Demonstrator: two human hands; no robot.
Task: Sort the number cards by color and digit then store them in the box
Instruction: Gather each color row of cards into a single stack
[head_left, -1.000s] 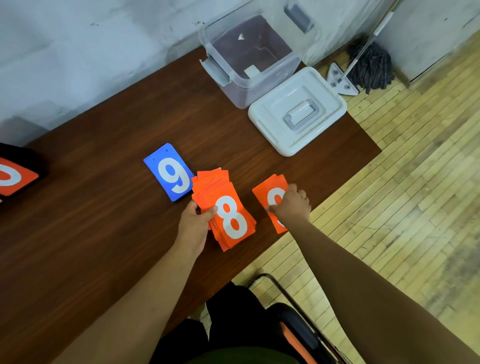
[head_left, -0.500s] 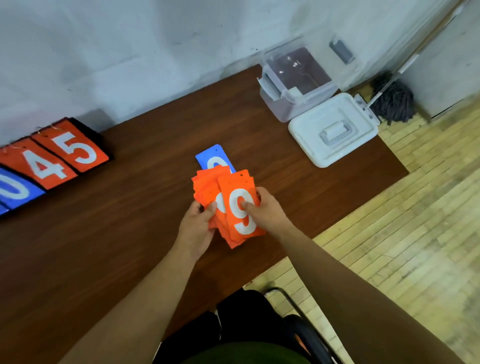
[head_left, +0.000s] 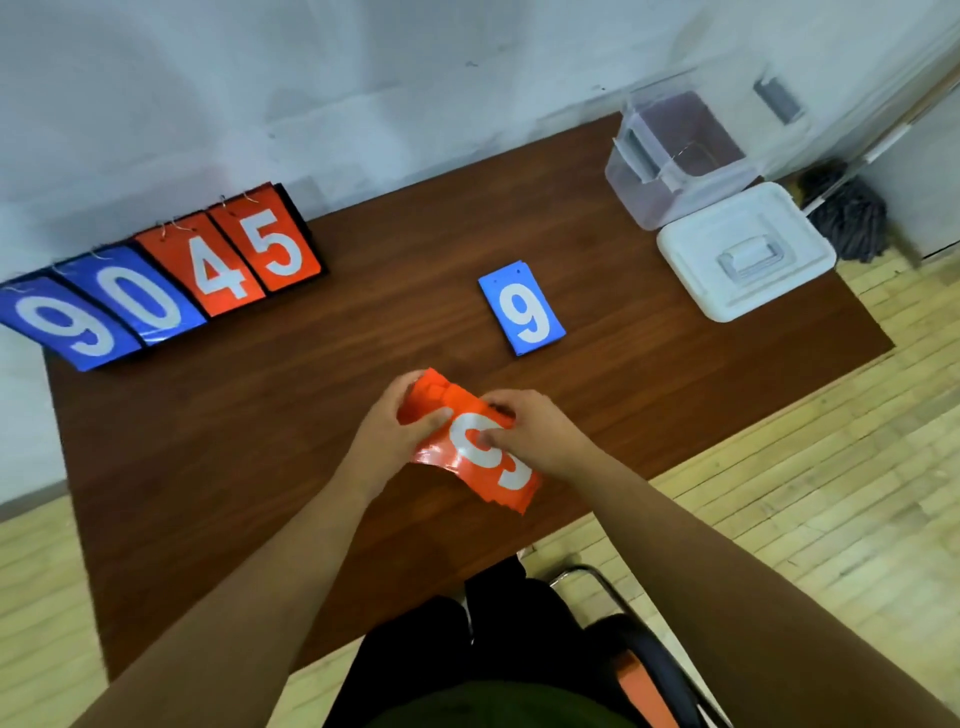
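Observation:
A stack of orange number cards (head_left: 470, 457) with a white 9 on top is held above the table's near edge. My left hand (head_left: 392, 439) grips its left side, and my right hand (head_left: 535, 436) grips its right side with the thumb on the digit. A blue stack showing a 9 (head_left: 522, 309) lies flat on the table beyond the hands. The clear storage box (head_left: 675, 161) stands open at the far right corner, its white lid (head_left: 745, 252) lying next to it.
A flip scoreboard (head_left: 156, 280) showing blue 9, 0 and orange 4, 5 leans at the far left of the brown table (head_left: 311, 389). A mop head (head_left: 847, 215) rests on the floor right of the box. A chair (head_left: 649, 670) is under me.
My right hand picked up the single orange 9 card and laid it on the orange stack. Both hands now hold that stack, lifted slightly toward me. The camera swung left, revealing the scoreboard.

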